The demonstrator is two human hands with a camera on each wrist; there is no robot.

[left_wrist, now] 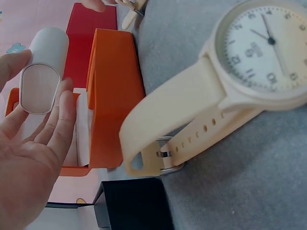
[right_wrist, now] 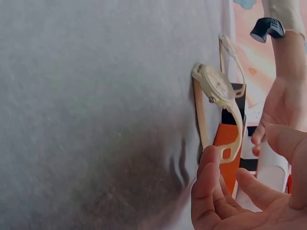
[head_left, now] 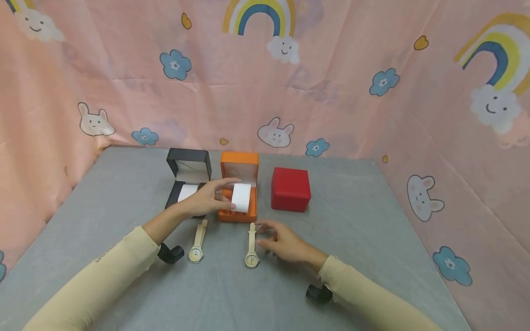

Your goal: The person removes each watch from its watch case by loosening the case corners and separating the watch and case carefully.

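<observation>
My left hand (head_left: 209, 197) grips a white watch cushion (head_left: 241, 197) between thumb and fingers, over the open orange watch box (head_left: 238, 219). In the left wrist view the cushion (left_wrist: 48, 48) shows its rounded end. My right hand (head_left: 285, 241) is beside the strap end of a cream wristwatch (head_left: 251, 250), its thumb and fingers apart. The right wrist view has its fingertips (right_wrist: 209, 158) at the buckle end of that watch (right_wrist: 218, 86); whether they touch I cannot tell. Another cream wristwatch (head_left: 197, 248) lies to the left, below my left forearm.
An open black watch box (head_left: 188, 160), holding a white cushion (head_left: 187, 191), stands left of the orange box, partly behind my left hand. To the right sits a closed red box (head_left: 290, 188). Grey cloth (head_left: 372, 239) covers the table, with a pink printed curtain (head_left: 339, 105) around it.
</observation>
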